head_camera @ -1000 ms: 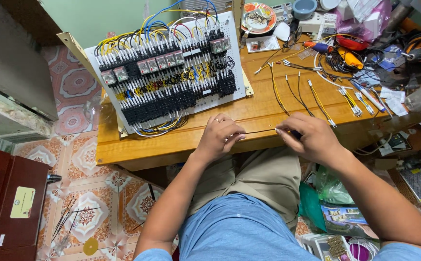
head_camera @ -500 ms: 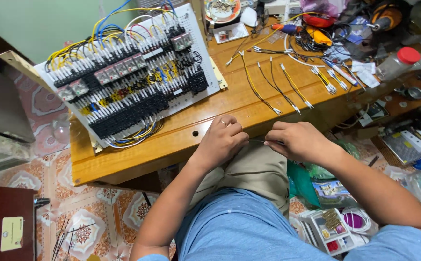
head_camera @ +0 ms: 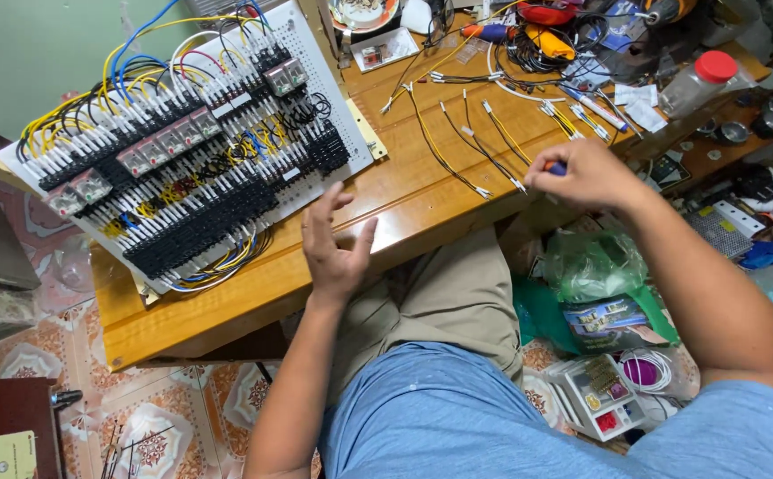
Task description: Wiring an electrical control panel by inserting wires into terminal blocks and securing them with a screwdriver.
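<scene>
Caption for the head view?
Left hand open beside wired panel; right hand pinches a blue-handled tool over the table.

Bare strip of wooden table [head_camera: 404, 208] open between left hand [head_camera: 333, 248] and right hand [head_camera: 582, 173]; free passage there along near edge. Left side blocked: white wiring panel [head_camera: 191, 151] lies tilted, covering most of that end, wire loops spilling over its lower edge. Cut wires [head_camera: 471, 146] fan across middle, ends near right hand. Far right crowded (tools, cables, red-capped bottle [head_camera: 702, 80]). Floor beside right arm jammed with green plastic bag [head_camera: 595, 266] and small boxes.
</scene>
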